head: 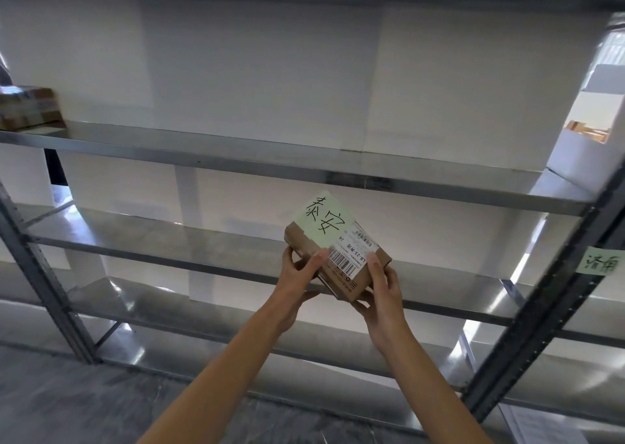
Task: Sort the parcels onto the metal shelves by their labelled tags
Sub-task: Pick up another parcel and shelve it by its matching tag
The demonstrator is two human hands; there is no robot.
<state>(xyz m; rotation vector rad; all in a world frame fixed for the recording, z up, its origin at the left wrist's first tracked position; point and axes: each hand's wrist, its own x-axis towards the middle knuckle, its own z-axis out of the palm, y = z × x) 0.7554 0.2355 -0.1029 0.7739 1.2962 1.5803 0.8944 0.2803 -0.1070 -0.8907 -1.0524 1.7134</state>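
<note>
A small brown cardboard parcel (341,257) is held up in front of the metal shelves (236,159). It carries a pale green handwritten tag (323,218) and a white barcode label (348,261). My left hand (299,276) grips its left side, thumb on top. My right hand (382,291) grips its right near corner, thumb on the top face. A pale green tag (598,261) with handwriting is stuck on the dark upright post at the right.
A stack of brown parcels (28,108) sits at the far left of the upper shelf. White boxes (581,152) stand at the right end. Grey shelf uprights (40,274) frame both sides. Grey floor (84,406) lies below.
</note>
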